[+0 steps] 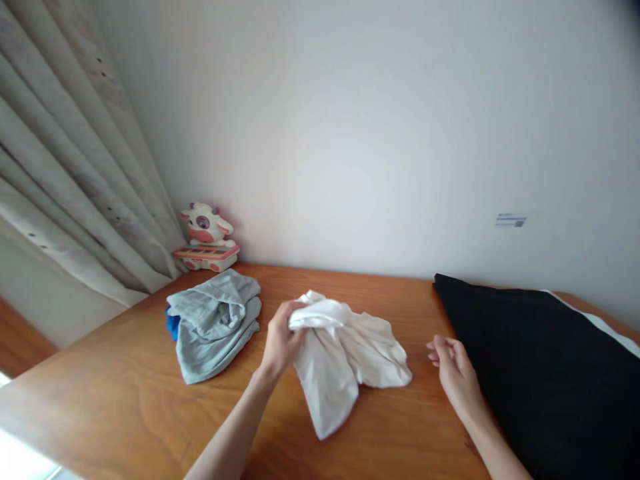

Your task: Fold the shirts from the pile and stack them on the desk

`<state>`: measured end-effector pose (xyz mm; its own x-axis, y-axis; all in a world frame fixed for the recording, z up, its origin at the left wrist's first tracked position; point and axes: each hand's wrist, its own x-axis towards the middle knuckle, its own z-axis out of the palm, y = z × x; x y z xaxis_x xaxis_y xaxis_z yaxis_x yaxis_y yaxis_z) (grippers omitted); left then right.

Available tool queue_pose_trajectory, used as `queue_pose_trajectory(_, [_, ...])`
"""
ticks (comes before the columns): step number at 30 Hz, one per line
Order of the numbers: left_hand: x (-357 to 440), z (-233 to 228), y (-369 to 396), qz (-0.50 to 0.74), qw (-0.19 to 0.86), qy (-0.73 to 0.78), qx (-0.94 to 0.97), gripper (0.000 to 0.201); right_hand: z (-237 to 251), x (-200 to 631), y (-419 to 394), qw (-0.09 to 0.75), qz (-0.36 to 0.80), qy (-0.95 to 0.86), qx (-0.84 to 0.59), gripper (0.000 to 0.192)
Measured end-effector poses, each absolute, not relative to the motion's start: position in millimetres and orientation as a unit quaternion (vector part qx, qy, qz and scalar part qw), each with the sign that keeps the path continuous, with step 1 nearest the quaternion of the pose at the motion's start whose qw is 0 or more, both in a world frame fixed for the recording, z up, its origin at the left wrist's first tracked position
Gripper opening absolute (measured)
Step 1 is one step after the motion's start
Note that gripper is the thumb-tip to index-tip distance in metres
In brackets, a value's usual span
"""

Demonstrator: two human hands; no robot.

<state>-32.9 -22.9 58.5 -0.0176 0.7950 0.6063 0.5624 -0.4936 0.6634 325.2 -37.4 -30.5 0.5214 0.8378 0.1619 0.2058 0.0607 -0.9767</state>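
Observation:
A crumpled white garment point(345, 357) lies in the middle of the wooden table point(125, 400). My left hand point(281, 341) grips a bunched fold at its upper left edge and lifts it slightly. My right hand point(453, 370) hovers just right of the garment, fingers loosely curled, holding nothing. A flat black cloth point(540, 373) lies immediately right of that hand.
A crumpled pale grey-blue garment point(215, 323) lies left of the white one, with a bit of blue fabric point(173, 325) under its left edge. A pink-and-white cow toy point(206, 237) stands at the back by the wall. Curtains point(65, 167) hang at left.

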Motion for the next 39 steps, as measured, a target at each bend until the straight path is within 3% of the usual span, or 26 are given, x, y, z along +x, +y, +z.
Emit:
queue_pose_trajectory(6, [-129, 124, -4, 0.666, -0.139, 0.564, 0.468, 0.031, -33, 321, -37, 0.556, 0.273, -0.444, -0.647, 0.061])
queue_pose_trajectory(10, [-184, 125, 2, 0.539, -0.233, 0.645, 0.488, 0.034, -32, 318, -36, 0.497, 0.255, -0.486, -0.672, 0.055])
queue_pose_trajectory(14, [-211, 79, 6, 0.268, -0.113, 0.779, 0.556, 0.047, -31, 313, -36, 0.436, 0.227, -0.552, -0.674, 0.045])
queue_pose_trajectory(19, [-215, 54, 15, 0.152, -0.093, 0.808, 0.562, 0.051, -30, 307, -41, 0.416, 0.196, -0.594, -0.660, 0.047])
queue_pose_trajectory(23, [-174, 63, 29, 0.194, -0.140, 0.743, 0.625, 0.050, -26, 299, -42, 0.435, 0.155, -0.610, -0.644, 0.049])
queue_pose_trajectory(28, [-51, 36, 22, 0.273, 0.066, 0.485, 0.828, 0.024, -5, 304, -46, 0.446, 0.068, -0.621, -0.641, 0.048])
queue_pose_trajectory(33, [37, 3, -13, 0.327, 0.114, 0.388, 0.854, 0.022, 20, 361, -67, 0.349, -0.130, -0.460, -0.806, 0.041])
queue_pose_trajectory(36, [42, 3, -25, 0.308, 0.128, 0.343, 0.878, 0.022, 17, 404, -76, 0.234, -0.071, -0.323, -0.914, 0.052])
queue_pose_trajectory(39, [34, 6, -29, 0.315, 0.148, 0.331, 0.877, 0.021, 13, 435, -72, 0.149, 0.037, -0.297, -0.942, 0.066])
